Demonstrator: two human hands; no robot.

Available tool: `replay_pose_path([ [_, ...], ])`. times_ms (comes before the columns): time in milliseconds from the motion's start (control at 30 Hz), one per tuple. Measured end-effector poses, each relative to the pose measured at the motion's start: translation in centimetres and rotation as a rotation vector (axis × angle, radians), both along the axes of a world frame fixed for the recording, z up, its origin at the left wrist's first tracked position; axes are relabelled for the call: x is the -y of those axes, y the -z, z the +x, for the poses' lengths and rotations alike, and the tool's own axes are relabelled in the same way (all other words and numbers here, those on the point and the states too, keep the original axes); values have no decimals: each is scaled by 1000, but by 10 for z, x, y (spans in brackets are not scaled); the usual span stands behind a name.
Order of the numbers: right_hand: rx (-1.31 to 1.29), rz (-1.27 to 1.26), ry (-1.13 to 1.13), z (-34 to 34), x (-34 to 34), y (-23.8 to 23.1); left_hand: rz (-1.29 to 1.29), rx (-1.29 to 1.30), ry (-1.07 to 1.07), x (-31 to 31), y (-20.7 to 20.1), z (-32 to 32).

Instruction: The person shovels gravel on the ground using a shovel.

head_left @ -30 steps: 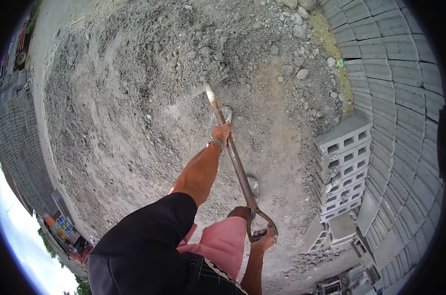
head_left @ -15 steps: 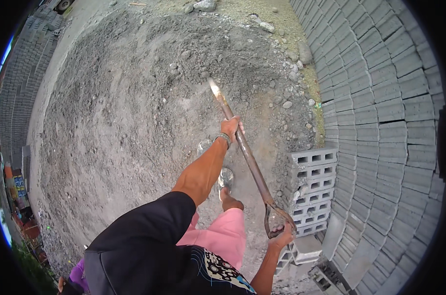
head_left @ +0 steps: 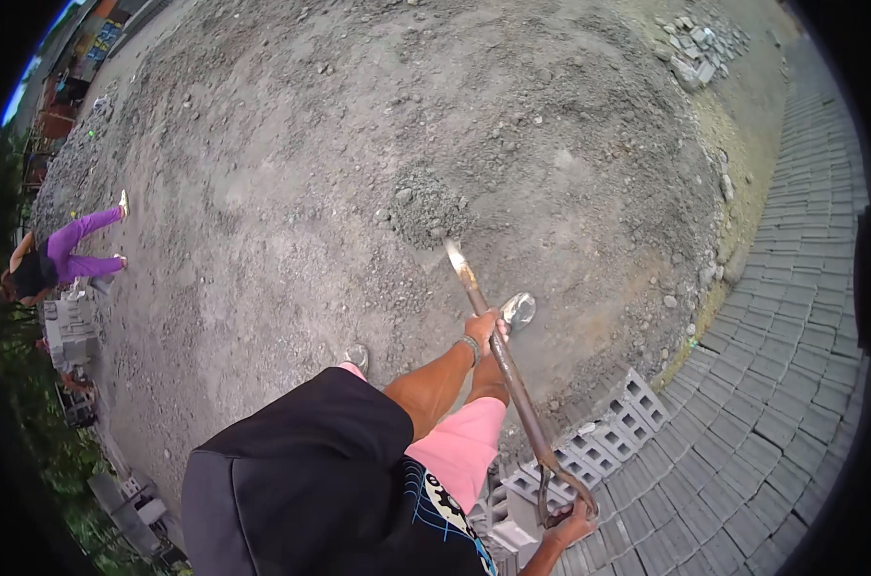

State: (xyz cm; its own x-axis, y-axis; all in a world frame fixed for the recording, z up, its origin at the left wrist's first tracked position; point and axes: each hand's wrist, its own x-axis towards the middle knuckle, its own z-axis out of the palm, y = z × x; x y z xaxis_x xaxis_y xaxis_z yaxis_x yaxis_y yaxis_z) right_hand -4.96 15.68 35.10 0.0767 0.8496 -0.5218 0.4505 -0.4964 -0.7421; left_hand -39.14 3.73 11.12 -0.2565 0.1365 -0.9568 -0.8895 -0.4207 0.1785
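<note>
I hold a shovel with a worn brown shaft and a D-shaped handle. My left hand is closed round the shaft, not far from its bright metal socket. At the near end, my right hand is closed on the handle's grip. A mound of damp grey sand and gravel sits at the shovel's far end and hides the blade. Beyond and around it spreads a wide bed of grey sand and stones.
Hollow concrete blocks are stacked close to my right arm. Rows of grey blocks line the right side. Broken rubble lies far right. A person in purple trousers is at the far left, by more blocks.
My view and body have swung to the left, the shovel with them. A mound of gravel now shows at its end. The person in purple has come fully into view.
</note>
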Motion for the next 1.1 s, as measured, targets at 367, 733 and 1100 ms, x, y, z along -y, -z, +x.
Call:
replay_pose_path([
  [367,-652,-90,-1543,-228,464,-28,-694,-361,-976,751,-149,43],
  [733,-829,-464,-1674,-296,604,-102,-728,-1071,-1112,903,-392,70],
  [1100,-450,-609,-565,-146,323,-17,-261,-111,-344,478,-32,-29],
])
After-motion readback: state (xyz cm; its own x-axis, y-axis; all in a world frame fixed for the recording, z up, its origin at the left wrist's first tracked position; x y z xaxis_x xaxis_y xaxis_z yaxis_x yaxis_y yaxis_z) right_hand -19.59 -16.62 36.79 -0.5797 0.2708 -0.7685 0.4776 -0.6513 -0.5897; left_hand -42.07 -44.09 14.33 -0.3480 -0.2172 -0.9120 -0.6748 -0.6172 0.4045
